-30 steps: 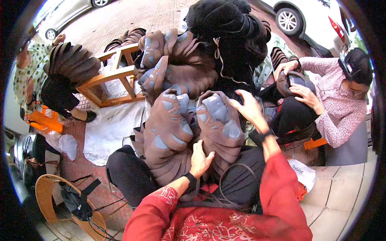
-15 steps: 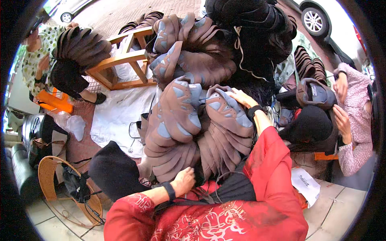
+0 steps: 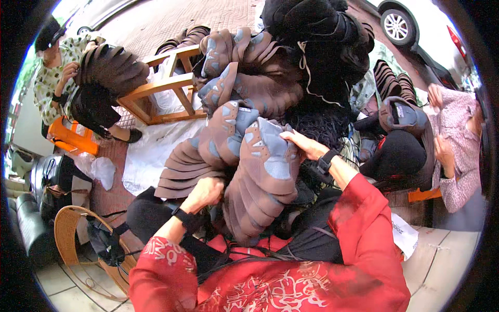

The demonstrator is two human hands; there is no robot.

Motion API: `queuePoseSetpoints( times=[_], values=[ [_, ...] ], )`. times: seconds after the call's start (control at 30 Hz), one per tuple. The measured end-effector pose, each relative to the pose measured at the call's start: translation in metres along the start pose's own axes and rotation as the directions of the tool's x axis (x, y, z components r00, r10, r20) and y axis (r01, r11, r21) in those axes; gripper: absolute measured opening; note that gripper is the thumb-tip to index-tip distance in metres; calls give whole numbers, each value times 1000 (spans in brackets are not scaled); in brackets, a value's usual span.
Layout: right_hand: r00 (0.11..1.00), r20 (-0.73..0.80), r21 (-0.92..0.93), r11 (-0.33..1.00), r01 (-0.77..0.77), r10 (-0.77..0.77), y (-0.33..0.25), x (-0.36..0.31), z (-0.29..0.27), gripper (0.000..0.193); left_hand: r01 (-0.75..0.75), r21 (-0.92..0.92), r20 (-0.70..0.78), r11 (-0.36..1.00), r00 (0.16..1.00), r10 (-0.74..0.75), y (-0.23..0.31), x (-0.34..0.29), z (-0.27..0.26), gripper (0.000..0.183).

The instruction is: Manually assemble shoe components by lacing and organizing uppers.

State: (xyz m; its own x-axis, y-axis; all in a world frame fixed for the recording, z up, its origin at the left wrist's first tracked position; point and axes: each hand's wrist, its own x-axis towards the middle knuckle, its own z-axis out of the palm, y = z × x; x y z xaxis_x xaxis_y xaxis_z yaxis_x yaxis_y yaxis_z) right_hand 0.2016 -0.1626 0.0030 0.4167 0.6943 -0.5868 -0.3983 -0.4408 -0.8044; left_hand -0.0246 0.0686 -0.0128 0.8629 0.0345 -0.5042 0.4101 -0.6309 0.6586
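A fanned stack of brown and light-blue shoe uppers [image 3: 260, 182] stands between my knees, its top piece tilted toward the far side. My right hand [image 3: 305, 145] pinches the edge of the uppers near the top right, thumb on the outer face. My left hand [image 3: 205, 193] is closed at the stack's lower left; what its fingers hold, if anything, is hidden. Behind and to the left, a second fanned stack of the same uppers [image 3: 195, 161] leans against the first and is partly covered by it.
More uppers [image 3: 270, 86] are piled beyond, beside a wooden stool frame [image 3: 161, 91] and black material [image 3: 317, 41]. Co-workers sit left and right, one by an orange stool [image 3: 73, 138]. A wicker piece [image 3: 67, 234] stands lower left, a white bag [image 3: 404, 234] at right.
The right-hand stack has shifted left and now overlaps the other stack, which has swung left. My left hand has moved up and left; my right hand has moved slightly down and left.
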Motion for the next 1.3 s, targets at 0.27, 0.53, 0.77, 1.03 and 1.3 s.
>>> queuePoseSetpoints(
  times=[0.27, 0.53, 0.77, 1.03, 1.3],
  values=[
    [878, -243, -505, 827, 248, -412, -8, -80, 83, 68, 35, -916, -1, 401, 996, -91, 32, 21, -6, 51],
    [850, -10, -834, 473, 284, -527, -71, -189, 158, 81, -278, -944, -246, 178, 952, 184, 39, -65, 16, 35],
    [883, 379, -572, 681, 458, -276, -77, -143, 91, 59, -176, -982, -157, 61, 957, 245, 50, -57, 2, 29],
    [861, -431, 16, 951, 307, -271, -57, -240, -152, 45, -245, -932, -154, 267, 934, 322, 73, -22, 18, 41],
    [795, -91, -645, 644, 412, -600, -60, -146, 74, 46, -224, -927, -142, 301, 952, 271, 79, -5, 28, 43]
  ],
)
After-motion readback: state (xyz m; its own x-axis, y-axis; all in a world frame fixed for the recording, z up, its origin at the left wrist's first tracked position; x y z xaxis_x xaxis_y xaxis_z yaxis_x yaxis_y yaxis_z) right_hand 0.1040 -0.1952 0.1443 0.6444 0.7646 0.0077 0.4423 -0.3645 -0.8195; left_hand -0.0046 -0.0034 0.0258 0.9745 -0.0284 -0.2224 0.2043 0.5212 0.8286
